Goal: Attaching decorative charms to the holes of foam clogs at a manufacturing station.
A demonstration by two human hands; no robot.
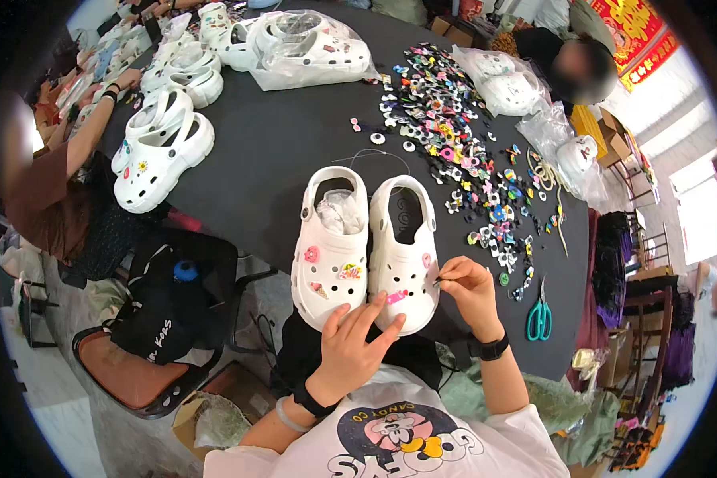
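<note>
A pair of white clogs stands side by side at the table's near edge, toes toward me. The left clog (pixel 332 231) carries a pink doughnut charm, an ice-cream charm and a colourful charm; crumpled clear plastic sits inside it. On the right clog (pixel 401 239) are two pink charms. My left hand (pixel 350 344) rests across both toes, fingers stretched and apart, with fingertips by the lower pink charm. Beside the right clog's outer side, my right hand (pixel 470 291) pinches a small dark piece (pixel 437 281), mostly hidden by the fingers.
Loose shoe charms (pixel 446 135) spread over the dark table's right side. Teal-handled scissors (pixel 539 319) lie at right. More white clogs (pixel 163 151) stand at left; bagged clogs (pixel 311 52) lie at the back. One person works at left, another sits at the far right.
</note>
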